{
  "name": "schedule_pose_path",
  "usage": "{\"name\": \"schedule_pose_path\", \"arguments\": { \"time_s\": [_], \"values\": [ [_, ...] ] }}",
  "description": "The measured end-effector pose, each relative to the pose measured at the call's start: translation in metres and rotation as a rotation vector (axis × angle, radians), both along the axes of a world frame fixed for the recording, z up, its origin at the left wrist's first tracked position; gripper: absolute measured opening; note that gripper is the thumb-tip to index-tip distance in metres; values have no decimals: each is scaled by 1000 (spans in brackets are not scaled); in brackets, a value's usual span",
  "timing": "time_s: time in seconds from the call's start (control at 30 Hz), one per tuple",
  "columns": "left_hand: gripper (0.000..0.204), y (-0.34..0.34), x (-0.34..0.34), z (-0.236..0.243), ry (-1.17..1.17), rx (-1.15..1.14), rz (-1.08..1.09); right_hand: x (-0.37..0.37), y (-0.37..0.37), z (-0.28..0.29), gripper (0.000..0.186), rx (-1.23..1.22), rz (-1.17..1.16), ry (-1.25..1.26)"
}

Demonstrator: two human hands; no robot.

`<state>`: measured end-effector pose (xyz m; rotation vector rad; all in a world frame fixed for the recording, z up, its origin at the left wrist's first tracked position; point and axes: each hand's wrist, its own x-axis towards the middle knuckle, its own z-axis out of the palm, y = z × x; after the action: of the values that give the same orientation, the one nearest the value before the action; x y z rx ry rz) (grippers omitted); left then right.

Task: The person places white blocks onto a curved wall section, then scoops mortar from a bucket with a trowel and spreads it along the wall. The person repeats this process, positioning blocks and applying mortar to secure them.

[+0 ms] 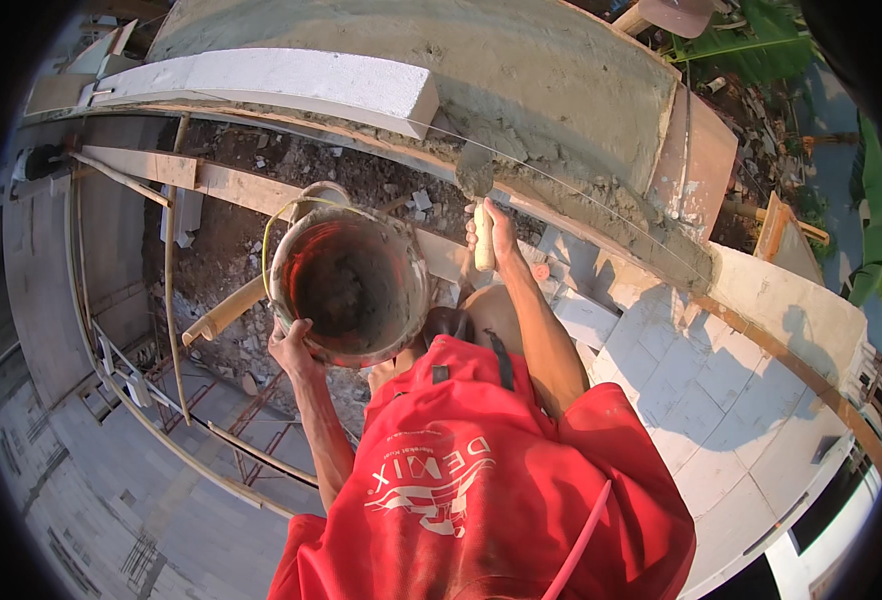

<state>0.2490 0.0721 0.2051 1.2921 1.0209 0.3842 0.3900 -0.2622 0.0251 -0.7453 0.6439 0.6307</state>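
My left hand [299,348] grips the near left rim of a round, mortar-smeared bucket [419,290], which is tilted so that its inside shows. Grey wet mortar [346,285] lies in the bottom. In my right hand [504,236] is a trowel [483,238], fingers closed round its pale handle. Its mortar-coated blade [475,170] points away from me, over the edge of the ledge. Rough mortar [601,215] is spread along this ledge to the right of the blade. Left of the blade, a long white block [271,85] sits on the same ledge.
A thin string [561,167] runs along the ledge. Below lies rubble-strewn ground [231,165], crossed by a wooden plank [236,185]. Bamboo poles [173,290] stand at left above a lower floor [91,500]. Pale blocks [701,390] form a surface at right.
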Motion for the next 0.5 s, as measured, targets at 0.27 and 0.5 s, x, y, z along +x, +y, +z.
{"name": "schedule_pose_path", "arguments": {
  "time_s": [0.27,0.5],
  "values": [
    [31,8,7,6,17,-15,-111,-41,-73,-52,61,-1230,394,-258],
    [45,4,13,18,13,105,-145,-71,-120,107,56,-1135,686,-197]
  ]
}}
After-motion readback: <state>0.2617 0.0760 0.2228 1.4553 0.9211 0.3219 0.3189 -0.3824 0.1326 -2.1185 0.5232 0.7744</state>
